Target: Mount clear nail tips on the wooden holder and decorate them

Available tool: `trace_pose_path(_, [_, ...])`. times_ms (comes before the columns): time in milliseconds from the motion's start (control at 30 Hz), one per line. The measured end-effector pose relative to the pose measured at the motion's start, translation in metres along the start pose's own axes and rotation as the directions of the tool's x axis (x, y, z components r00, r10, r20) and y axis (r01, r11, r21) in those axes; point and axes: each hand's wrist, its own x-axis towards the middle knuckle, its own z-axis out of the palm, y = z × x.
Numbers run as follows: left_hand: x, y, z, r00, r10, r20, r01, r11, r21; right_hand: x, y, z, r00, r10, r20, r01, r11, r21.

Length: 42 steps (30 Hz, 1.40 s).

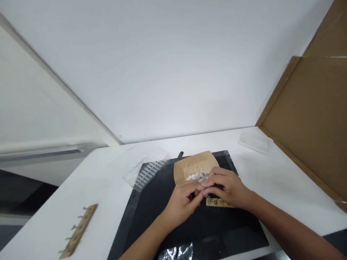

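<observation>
My left hand (185, 200) and my right hand (226, 186) meet over the black mat (151, 216), fingertips pinched together. Whatever sits between the fingertips is too small or too hidden to make out. Just beyond them lies a tan paper sheet (180, 171), bearing a heap of small white pieces (192, 177) and several thin pale sticks (199, 167). Partly under my right hand is a short wooden strip (223, 203) with small metal pieces along it.
A similar wooden strip (81, 231) with upright metal clips lies at left on the white table (108, 187). A clear slotted plastic tray (150, 173) overlaps the mat's corner. A clear lid (255, 142) lies back right, near the cardboard wall (311, 126). Shiny plastic (177, 252) lies in front.
</observation>
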Motion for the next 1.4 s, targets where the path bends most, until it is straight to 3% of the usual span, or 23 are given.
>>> trace_pose_path(100, [0.001, -0.001, 0.000, 0.980, 0.191, -0.049, -0.180, 0.969, 0.170, 0.000, -0.001, -0.002, 1.000, -0.026, 0.014, 0.026, 0.999, -0.022])
trace_pose_path(200, [0.003, -0.002, -0.008, 0.966, 0.254, -0.041, -0.236, 0.939, 0.251, 0.001, -0.001, -0.005, 0.999, -0.038, -0.011, 0.037, 0.997, -0.075])
trace_pose_path(400, [0.002, 0.008, -0.054, 0.941, 0.327, -0.086, -0.253, 0.850, 0.463, -0.001, 0.014, -0.013, 0.986, -0.047, -0.161, 0.013, 0.979, -0.205])
trace_pose_path(567, [-0.031, 0.023, -0.094, 0.968, 0.161, -0.195, -0.016, 0.808, 0.588, -0.002, 0.022, -0.018, 0.981, -0.019, -0.194, -0.023, 0.977, -0.212])
trace_pose_path(700, [-0.062, 0.005, -0.099, 0.980, -0.063, -0.187, 0.171, 0.740, 0.651, -0.004, 0.019, -0.020, 0.983, 0.016, -0.182, -0.060, 0.968, -0.242])
trace_pose_path(767, [-0.071, -0.007, -0.096, 0.956, -0.244, -0.165, 0.290, 0.677, 0.677, -0.005, 0.017, -0.020, 0.985, 0.036, -0.167, -0.079, 0.963, -0.258])
trace_pose_path(833, [-0.073, -0.016, -0.093, 0.904, -0.406, -0.134, 0.375, 0.603, 0.704, -0.006, 0.016, -0.020, 0.985, 0.077, -0.153, -0.116, 0.956, -0.270])
trace_pose_path(900, [-0.068, -0.018, -0.091, 0.857, -0.501, -0.124, 0.418, 0.533, 0.736, -0.007, 0.017, -0.019, 0.983, 0.117, -0.142, -0.152, 0.951, -0.270])
trace_pose_path(1100, [-0.031, -0.009, -0.079, 0.799, -0.582, -0.152, 0.428, 0.372, 0.824, -0.007, 0.025, -0.017, 0.981, 0.156, -0.117, -0.182, 0.950, -0.253])
trace_pose_path(1233, [-0.012, -0.005, -0.061, 0.801, -0.585, -0.125, 0.372, 0.324, 0.870, -0.007, 0.030, -0.018, 0.977, 0.167, -0.133, -0.193, 0.956, -0.222])
trace_pose_path(1400, [-0.008, -0.012, -0.047, 0.798, -0.566, -0.207, 0.436, 0.306, 0.846, -0.006, 0.033, -0.020, 0.975, 0.166, -0.147, -0.196, 0.956, -0.220])
